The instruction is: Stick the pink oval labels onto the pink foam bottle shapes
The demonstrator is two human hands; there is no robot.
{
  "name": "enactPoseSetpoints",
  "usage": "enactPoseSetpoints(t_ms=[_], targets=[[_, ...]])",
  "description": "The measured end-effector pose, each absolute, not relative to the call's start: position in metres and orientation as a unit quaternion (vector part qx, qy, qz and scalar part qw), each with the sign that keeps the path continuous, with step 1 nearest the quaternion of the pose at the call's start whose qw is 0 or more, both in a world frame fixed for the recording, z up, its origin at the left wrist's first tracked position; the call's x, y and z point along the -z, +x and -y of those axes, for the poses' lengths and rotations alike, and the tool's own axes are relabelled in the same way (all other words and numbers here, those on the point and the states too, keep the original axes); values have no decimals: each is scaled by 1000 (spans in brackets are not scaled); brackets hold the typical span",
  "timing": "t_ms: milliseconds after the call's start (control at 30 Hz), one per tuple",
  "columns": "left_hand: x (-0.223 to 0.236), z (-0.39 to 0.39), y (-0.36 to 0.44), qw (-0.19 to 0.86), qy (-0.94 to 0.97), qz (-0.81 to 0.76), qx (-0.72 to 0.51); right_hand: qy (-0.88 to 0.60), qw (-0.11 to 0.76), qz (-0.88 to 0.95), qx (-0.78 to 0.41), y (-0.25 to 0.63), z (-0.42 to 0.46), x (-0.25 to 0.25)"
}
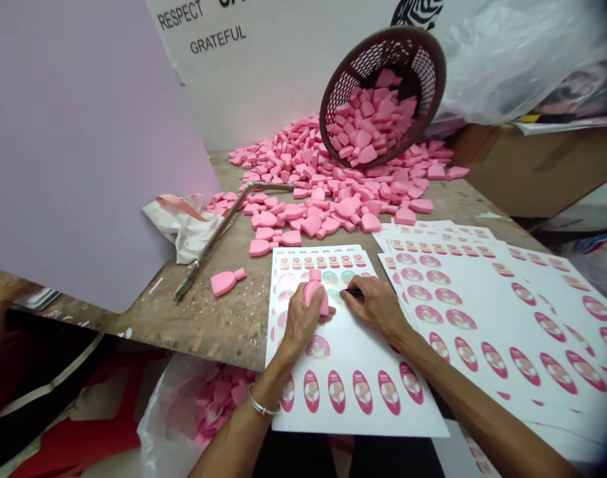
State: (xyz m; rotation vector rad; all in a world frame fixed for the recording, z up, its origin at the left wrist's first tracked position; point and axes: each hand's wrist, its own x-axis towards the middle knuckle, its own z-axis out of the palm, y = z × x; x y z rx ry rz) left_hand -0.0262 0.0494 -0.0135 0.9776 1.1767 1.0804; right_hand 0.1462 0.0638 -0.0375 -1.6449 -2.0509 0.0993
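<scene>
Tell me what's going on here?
A person's left hand holds a pink foam bottle-shaped piece on a sheet of printed oval stickers, while the right hand pinches a small black item at the sheet. Behind them, a tipped brown basket spills pink foam hearts across the workbench.

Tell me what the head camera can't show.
Head view:
Right hand: its fingers hide most of the black item it holds.
Left hand: it and the pink bottle-shaped piece cover part of the sticker sheet.
Sheet print: too small to read.
Lettering on the white board: cut off by the top edge.
</scene>
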Motion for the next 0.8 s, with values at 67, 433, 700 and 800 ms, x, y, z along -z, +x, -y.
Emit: enactPoseSetpoints(t_ms=[67,433,700,800], targets=[[14,-50,-26,590,426,-504,-465,-616,250,746,-29,144,-65,38],[10,-45,-32,639,358,-459,-502,-595,457,619,-233,138,-47,10],[-17,-30,-28,712,266,-392,-518,-558,486,585,-331,118,-34,-20],[-21,-28,-28,718,268,-374,-522,-558,480,592,-327,113,-31,-21]])
